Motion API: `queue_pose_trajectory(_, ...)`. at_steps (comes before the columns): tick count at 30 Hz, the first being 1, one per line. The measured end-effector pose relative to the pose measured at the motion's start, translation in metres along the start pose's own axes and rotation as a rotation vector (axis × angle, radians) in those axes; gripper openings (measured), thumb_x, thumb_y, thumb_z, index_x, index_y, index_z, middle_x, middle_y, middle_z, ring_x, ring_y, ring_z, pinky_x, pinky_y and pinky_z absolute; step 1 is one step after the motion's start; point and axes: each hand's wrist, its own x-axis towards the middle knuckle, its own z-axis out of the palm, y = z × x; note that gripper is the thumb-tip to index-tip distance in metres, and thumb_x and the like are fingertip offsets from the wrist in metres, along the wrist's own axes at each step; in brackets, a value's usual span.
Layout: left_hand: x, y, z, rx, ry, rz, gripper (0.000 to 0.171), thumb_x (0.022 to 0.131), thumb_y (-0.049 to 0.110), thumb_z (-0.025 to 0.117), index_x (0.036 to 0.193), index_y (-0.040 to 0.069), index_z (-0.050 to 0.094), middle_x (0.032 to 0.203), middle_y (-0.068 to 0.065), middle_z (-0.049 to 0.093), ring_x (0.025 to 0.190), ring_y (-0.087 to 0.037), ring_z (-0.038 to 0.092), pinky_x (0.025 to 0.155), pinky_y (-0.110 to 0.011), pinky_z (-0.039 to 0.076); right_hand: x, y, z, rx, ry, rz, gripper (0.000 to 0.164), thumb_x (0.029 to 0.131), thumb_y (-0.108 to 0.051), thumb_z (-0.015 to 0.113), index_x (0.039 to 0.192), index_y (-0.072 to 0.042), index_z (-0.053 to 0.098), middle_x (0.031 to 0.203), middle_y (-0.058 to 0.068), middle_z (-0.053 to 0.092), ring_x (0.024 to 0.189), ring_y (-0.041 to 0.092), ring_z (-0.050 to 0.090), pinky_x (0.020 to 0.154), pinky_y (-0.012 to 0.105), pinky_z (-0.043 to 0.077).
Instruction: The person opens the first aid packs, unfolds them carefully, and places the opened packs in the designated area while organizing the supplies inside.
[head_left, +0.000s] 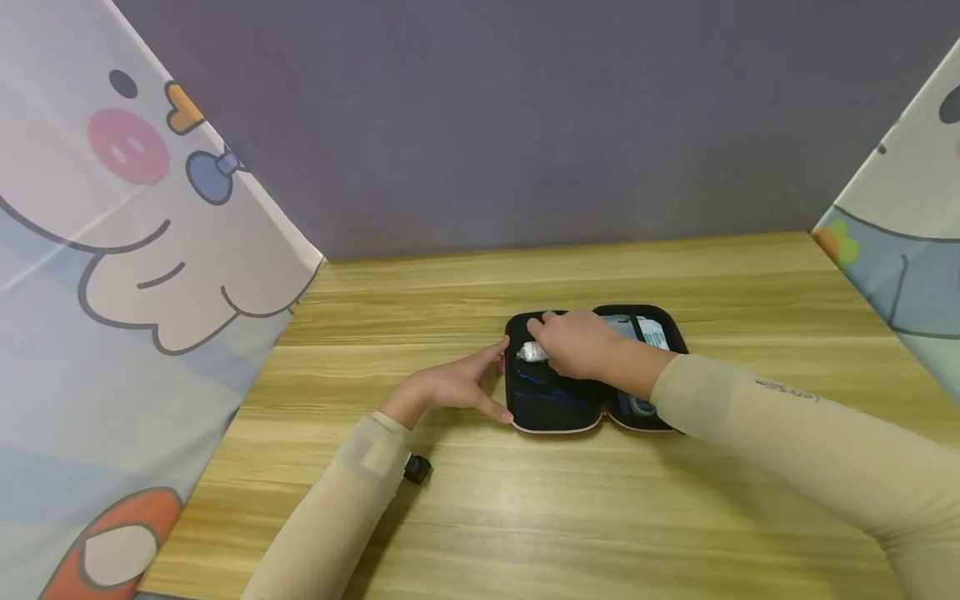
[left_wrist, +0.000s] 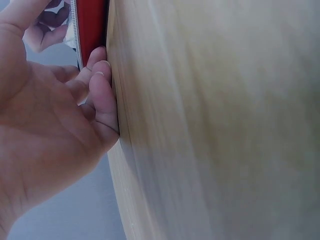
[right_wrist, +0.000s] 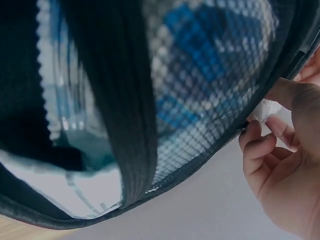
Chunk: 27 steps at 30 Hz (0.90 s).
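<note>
An open black zip case lies flat on the table, its two halves spread side by side. My left hand touches the case's left edge, thumb at the near corner and fingers farther back. In the left wrist view, the case's red outer side and zip stand by the fingertips. My right hand reaches over the left half and pinches a small white crinkled packet. The packet shows only partly between the fingers in the right wrist view. Blue strands lie in front of it.
In the right half, a mesh pocket holds blue and clear items, and a strap crosses a white printed packet. A small black object is by the left wrist. A grey wall stands behind the wooden table.
</note>
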Motion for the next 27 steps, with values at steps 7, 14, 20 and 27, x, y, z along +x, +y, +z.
queue_pose_trajectory(7,-0.002,0.004,0.002,0.006,0.003,-0.023,0.130,0.085,0.035,0.091,0.173,0.020,-0.003,0.157,-0.008,0.039,0.124,-0.025,0.046,0.112,-0.044,0.041,-0.004,0.005,0.004,-0.042,0.067,-0.082,0.047,0.099,-0.021,0.078,0.142,-0.023,0.060,0.133,0.020,0.069,0.054,0.019,0.058,0.053,0.036,0.057)
queue_pose_trajectory(14,-0.002,0.003,0.002,0.007,0.009,-0.034,0.129,0.085,0.035,0.091,0.173,0.020,-0.002,0.155,-0.007,0.040,0.125,-0.027,0.046,0.113,-0.045,0.041,-0.008,0.002,0.004,-0.061,0.143,-0.114,0.035,0.105,-0.042,0.068,0.132,-0.019,0.069,0.116,0.010,0.073,0.082,0.018,0.073,0.064,0.039,0.063)
queue_pose_trajectory(20,-0.005,0.003,0.004,-0.023,0.017,-0.046,0.130,0.085,0.035,0.092,0.173,0.022,-0.002,0.158,-0.007,0.040,0.137,-0.029,0.045,0.122,-0.050,0.038,0.001,-0.006,0.000,-0.032,0.089,-0.063,0.037,0.105,-0.037,0.069,0.134,-0.013,0.068,0.117,0.010,0.075,0.103,0.023,0.074,0.071,0.042,0.064)
queue_pose_trajectory(27,-0.001,0.003,0.004,-0.009,0.007,-0.032,0.129,0.086,0.034,0.091,0.173,0.022,-0.003,0.156,-0.007,0.039,0.136,-0.029,0.046,0.121,-0.050,0.039,0.004,-0.003,0.002,-0.022,0.079,-0.022,0.033,0.103,-0.028,0.073,0.126,-0.005,0.070,0.118,0.013,0.073,0.094,0.023,0.074,0.067,0.039,0.062)
